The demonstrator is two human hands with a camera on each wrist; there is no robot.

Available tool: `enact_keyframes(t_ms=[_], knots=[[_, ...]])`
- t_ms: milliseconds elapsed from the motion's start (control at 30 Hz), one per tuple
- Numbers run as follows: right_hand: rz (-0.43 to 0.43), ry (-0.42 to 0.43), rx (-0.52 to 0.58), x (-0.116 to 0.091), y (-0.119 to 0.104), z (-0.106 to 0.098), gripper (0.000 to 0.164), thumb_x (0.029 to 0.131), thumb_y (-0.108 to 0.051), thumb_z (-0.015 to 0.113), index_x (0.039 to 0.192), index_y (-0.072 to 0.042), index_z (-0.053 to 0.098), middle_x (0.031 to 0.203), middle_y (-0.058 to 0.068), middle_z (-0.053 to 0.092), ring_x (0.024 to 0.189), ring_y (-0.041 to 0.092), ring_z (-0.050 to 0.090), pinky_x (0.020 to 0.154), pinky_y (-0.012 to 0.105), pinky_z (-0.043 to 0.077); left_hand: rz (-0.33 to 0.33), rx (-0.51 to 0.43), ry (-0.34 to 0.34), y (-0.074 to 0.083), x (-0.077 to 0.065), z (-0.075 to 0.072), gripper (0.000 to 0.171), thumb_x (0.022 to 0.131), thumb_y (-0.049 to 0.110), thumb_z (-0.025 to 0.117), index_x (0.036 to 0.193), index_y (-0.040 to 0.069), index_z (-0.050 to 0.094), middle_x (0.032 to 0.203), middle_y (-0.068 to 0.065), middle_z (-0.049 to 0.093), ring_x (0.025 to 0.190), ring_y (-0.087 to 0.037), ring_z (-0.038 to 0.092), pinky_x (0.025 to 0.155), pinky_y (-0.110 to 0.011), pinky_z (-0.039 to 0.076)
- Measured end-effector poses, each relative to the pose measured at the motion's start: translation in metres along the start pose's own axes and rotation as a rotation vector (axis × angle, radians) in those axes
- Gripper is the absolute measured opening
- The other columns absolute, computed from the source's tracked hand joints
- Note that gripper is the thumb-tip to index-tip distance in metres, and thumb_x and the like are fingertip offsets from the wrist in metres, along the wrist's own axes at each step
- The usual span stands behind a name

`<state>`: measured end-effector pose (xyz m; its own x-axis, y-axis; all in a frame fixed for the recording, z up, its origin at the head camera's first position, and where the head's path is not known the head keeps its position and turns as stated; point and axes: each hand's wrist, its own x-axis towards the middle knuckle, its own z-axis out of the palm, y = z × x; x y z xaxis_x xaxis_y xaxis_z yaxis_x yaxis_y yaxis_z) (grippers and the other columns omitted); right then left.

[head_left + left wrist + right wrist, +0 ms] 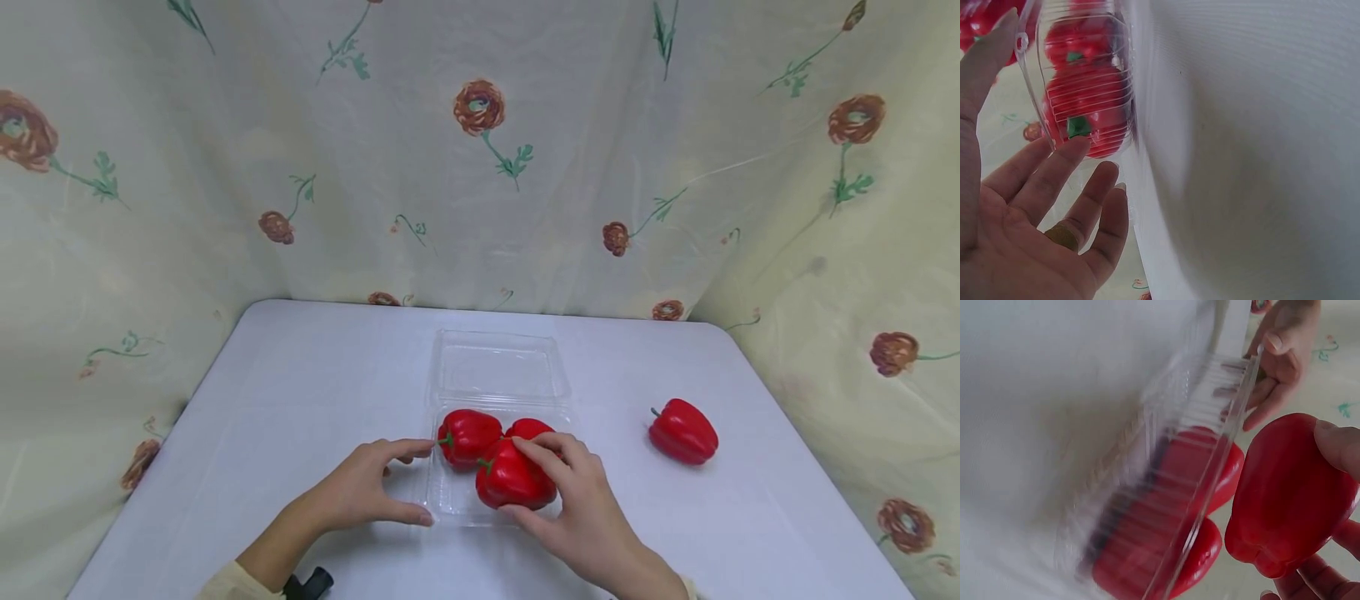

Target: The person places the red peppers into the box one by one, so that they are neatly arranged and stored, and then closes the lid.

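Note:
My right hand (581, 508) grips a red bell pepper (1291, 494) between thumb and fingers, holding it over the front part of a clear plastic clamshell box (450, 500). Two more red bell peppers lie inside the box: one at the left (468, 437) with its green stem toward the left hand, and one behind (528, 427), partly hidden by the held pepper. With fingers spread, my left hand (367, 487) is at the box's left side, its fingertips right at the wall. The box's ribbed side shows in the left wrist view.
The box's lid (498, 367) lies folded back on the white table (337, 375). Another red bell pepper (683, 432) rests on the table at the right. A flower-printed cloth (555, 167) hangs behind and along the sides. Near the left wrist is a small black object (309, 583).

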<state>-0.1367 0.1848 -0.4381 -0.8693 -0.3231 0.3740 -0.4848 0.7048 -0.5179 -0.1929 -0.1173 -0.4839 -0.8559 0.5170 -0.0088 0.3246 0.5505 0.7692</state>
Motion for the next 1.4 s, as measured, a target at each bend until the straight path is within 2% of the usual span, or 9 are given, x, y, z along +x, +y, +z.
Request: enact_keyframes(t_ms=[200, 333, 567, 1033, 1400], knots=[[-0.009, -0.048, -0.013, 0.003, -0.005, 0.010, 0.082, 0.065, -0.033, 0.094, 0.138, -0.031, 0.056, 0.128, -0.015, 0.048, 0.121, 0.009, 0.043, 0.080, 0.028, 0.055, -0.007, -0.001, 0.000, 0.001, 0.000, 0.000, 0.082, 0.069, 0.052, 0.087, 0.139, 0.020, 0.058, 0.131, 0.004, 0.063, 0.113, -0.020, 0.056, 0.092, -0.047, 0.051], [-0.057, -0.052, -0.041, 0.004, -0.005, 0.016, 0.085, 0.063, -0.034, 0.095, 0.138, -0.029, 0.056, 0.129, -0.013, 0.048, 0.122, 0.009, 0.041, 0.081, 0.030, 0.056, -0.015, -0.001, 0.003, 0.001, 0.001, 0.002, 0.082, 0.069, 0.052, 0.087, 0.139, 0.020, 0.058, 0.131, 0.003, 0.063, 0.113, -0.020, 0.056, 0.091, -0.047, 0.052], [-0.089, -0.048, -0.061, 0.007, -0.007, 0.023, 0.086, 0.063, -0.035, 0.095, 0.139, -0.027, 0.056, 0.129, -0.011, 0.049, 0.123, 0.007, 0.040, 0.082, 0.034, 0.056, -0.019, 0.002, 0.010, 0.000, 0.001, 0.003, 0.081, 0.069, 0.052, 0.087, 0.139, 0.021, 0.058, 0.132, 0.003, 0.062, 0.112, -0.020, 0.056, 0.091, -0.048, 0.052], [-0.077, -0.082, -0.070, 0.012, -0.007, 0.034, 0.090, 0.061, -0.036, 0.095, 0.141, -0.029, 0.054, 0.131, -0.010, 0.048, 0.124, 0.007, 0.039, 0.083, 0.034, 0.056, -0.005, 0.006, 0.016, 0.000, 0.000, 0.002, 0.081, 0.069, 0.051, 0.087, 0.139, 0.021, 0.058, 0.132, 0.003, 0.062, 0.112, -0.021, 0.057, 0.090, -0.047, 0.052], [-0.076, -0.103, -0.085, 0.013, -0.005, 0.039, 0.089, 0.064, -0.038, 0.093, 0.142, -0.029, 0.052, 0.131, -0.008, 0.048, 0.123, 0.009, 0.039, 0.085, 0.038, 0.055, -0.013, 0.002, 0.012, 0.000, -0.001, 0.003, 0.081, 0.070, 0.050, 0.087, 0.139, 0.022, 0.057, 0.133, 0.004, 0.061, 0.112, -0.020, 0.057, 0.090, -0.047, 0.053]])
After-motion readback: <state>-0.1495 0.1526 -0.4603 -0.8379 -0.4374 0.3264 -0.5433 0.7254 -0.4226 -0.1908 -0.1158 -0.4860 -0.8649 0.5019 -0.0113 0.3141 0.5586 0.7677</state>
